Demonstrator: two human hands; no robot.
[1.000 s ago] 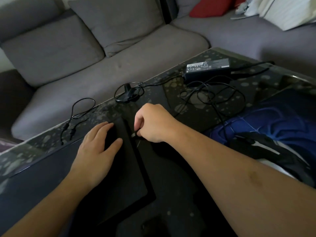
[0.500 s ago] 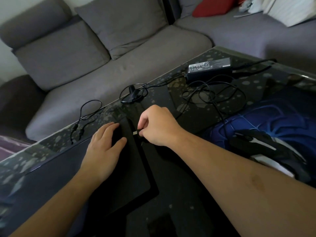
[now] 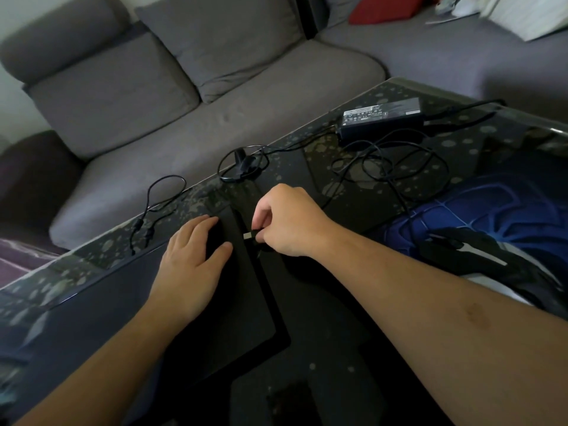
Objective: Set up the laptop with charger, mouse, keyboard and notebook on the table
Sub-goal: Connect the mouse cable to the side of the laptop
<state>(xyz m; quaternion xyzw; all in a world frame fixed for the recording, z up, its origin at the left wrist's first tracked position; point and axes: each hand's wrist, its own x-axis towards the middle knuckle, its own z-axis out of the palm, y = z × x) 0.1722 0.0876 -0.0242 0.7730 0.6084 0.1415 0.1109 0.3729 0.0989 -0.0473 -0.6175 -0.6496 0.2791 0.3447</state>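
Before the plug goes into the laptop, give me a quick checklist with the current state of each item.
1. Plug in the right hand: ok, pinched in a grip, metal tip exposed.
2. Tip aimed at the laptop edge: ok, pointing at it from close by.
3. Port lined up: cannot tell, the edge is too dark.
4. Laptop steadied: ok, left hand lies flat on the lid.
5. Cable slack: ok, loose loops lie by the charger brick.
6. Brick on the table: ok.

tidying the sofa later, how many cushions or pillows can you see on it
4: two large grey back cushions, one at the far left and one in the middle; a red cushion at the top; a white pillow at the top right. More may lie outside the frame.
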